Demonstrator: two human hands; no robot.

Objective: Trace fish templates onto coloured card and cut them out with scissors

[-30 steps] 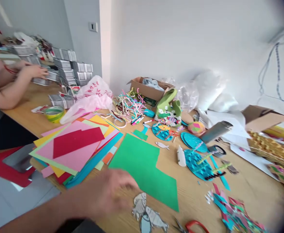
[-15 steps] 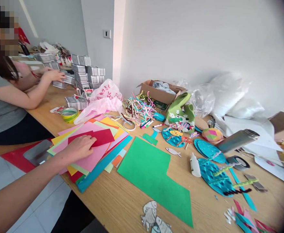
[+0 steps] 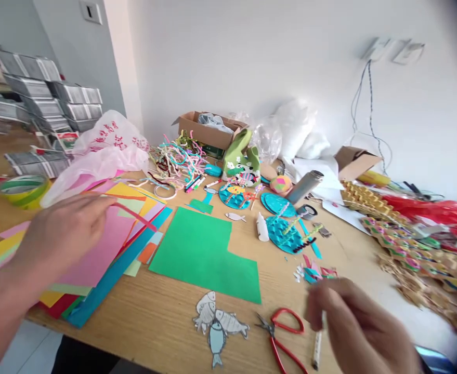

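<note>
My left hand (image 3: 66, 234) is closed on a red paper sheet (image 3: 134, 214), seen nearly edge-on above the stack of coloured paper (image 3: 95, 262). Low on the right, my right hand (image 3: 363, 324) has its fingers curled and blurred; what they hold, if anything, I cannot make out. A thin white stick (image 3: 317, 349) shows just below its fingers. Red-handled scissors (image 3: 278, 335) lie open left of that hand. Between the hands are a large green sheet (image 3: 200, 249) with a notched corner and several paper fish cutouts (image 3: 217, 337).
Behind lie pipe cleaners (image 3: 179, 158), a cardboard box (image 3: 197, 125), a green felt bag (image 3: 242, 161), blue discs (image 3: 285, 234), a metal bottle (image 3: 306, 187) and black tape (image 3: 307, 211). Yellow-green tape (image 3: 23, 191) and stacked grey packs (image 3: 37, 106) are left. Paper scraps (image 3: 314, 272) lie near my right hand.
The view has swung right. My left hand has lifted the red sheet off the stack. My right hand and the scissors have come into view.
</note>
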